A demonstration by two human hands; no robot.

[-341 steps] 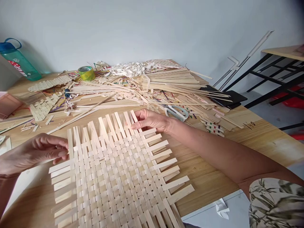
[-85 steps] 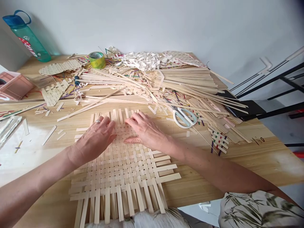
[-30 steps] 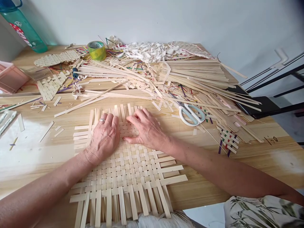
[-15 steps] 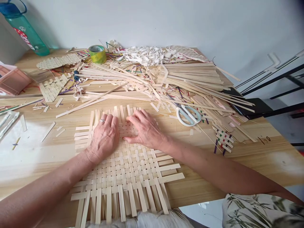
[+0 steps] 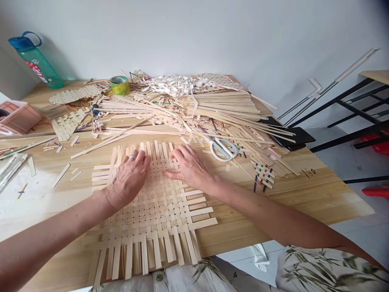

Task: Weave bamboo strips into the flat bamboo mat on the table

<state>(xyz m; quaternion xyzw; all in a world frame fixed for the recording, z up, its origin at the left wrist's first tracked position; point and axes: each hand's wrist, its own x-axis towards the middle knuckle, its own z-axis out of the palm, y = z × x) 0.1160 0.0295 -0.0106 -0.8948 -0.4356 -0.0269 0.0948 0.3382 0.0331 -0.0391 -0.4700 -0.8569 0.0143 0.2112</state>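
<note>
A pale woven mat (image 5: 152,207) of flat wooden strips lies on the table in front of me, loose strip ends sticking out on its sides. My left hand (image 5: 129,176), with a ring on one finger, rests on the far left part of the weave, its fingers curled down on the strips; the fingertips are partly hidden. On the far right part lies my right hand (image 5: 193,168), thumb stretched apart from the bent fingers and touching the mat. Between both hands a patch of weave shows.
White-handled scissors (image 5: 223,149) lie right of the mat. Behind are a bundle of loose strips (image 5: 225,105), a tape roll (image 5: 119,85) and white shreds (image 5: 179,84). A teal bottle (image 5: 44,67) and pink box (image 5: 21,117) stand at left; a small colored woven piece (image 5: 263,173) lies right.
The view has shifted, so more of the right side and floor shows. Both hands stay on the far part of the mat, with a slightly wider gap between them.
</note>
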